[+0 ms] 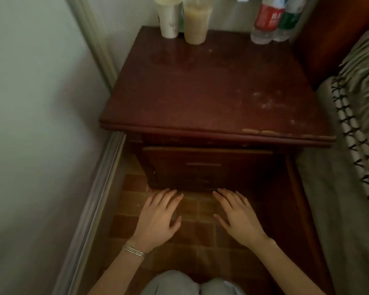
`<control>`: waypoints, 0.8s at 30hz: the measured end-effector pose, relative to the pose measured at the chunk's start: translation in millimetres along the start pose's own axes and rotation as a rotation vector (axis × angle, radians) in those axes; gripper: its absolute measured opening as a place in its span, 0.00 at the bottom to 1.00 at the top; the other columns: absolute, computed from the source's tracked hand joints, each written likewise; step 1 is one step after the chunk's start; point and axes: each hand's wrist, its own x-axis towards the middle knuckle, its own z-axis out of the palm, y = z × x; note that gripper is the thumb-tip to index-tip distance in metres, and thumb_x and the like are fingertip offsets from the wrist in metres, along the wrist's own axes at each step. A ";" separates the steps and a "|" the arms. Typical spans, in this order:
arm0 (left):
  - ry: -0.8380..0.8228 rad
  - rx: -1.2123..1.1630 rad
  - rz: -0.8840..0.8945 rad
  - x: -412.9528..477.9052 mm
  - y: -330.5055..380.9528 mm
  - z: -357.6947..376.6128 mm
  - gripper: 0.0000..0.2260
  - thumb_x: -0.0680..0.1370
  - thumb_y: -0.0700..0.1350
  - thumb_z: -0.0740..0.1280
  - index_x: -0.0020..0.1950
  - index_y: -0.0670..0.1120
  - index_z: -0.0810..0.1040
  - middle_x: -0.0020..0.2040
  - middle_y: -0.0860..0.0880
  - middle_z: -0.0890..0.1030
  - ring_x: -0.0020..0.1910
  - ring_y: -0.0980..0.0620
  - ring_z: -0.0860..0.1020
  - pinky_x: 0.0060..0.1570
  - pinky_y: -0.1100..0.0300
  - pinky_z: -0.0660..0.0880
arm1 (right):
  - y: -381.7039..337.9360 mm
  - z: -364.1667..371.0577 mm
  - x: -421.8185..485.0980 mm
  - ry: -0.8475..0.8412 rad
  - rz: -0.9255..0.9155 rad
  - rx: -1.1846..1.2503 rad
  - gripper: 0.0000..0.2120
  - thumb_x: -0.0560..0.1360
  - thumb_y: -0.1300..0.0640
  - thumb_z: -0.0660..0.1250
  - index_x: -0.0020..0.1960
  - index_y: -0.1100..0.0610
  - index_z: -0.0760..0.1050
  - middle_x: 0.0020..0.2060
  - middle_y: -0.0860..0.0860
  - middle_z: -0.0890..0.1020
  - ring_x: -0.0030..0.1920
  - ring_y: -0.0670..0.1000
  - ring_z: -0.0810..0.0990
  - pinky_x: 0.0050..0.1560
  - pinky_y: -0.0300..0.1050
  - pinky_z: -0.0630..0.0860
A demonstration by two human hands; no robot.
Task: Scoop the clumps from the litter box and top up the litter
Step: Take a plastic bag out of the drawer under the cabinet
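No litter box, scoop or litter shows in the head view. My left hand (159, 218), with thin bangles at the wrist, is stretched out palm down with straight fingers over the brown tiled floor (192, 248). My right hand (237, 216) mirrors it a short way to the right, fingers straight and spread. Both hands hold nothing. Their fingertips point at the base of a dark red wooden nightstand (211, 88), just in front of its lower drawer (202, 167).
On the nightstand's back edge stand two cups (195, 24) and two plastic bottles (266, 20). A white wall (36, 124) with a skirting board closes the left side. A bed with striped bedding (358, 124) fills the right. My knees (192, 284) are at the bottom.
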 end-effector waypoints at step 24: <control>0.132 0.102 0.060 46.0 -78.3 220.9 0.25 0.74 0.56 0.58 0.70 0.49 0.69 0.66 0.48 0.73 0.67 0.48 0.69 0.67 0.51 0.60 | 15.8 242.5 97.7 0.316 0.367 1.154 0.19 0.77 0.62 0.63 0.66 0.54 0.68 0.62 0.49 0.73 0.63 0.45 0.72 0.62 0.35 0.69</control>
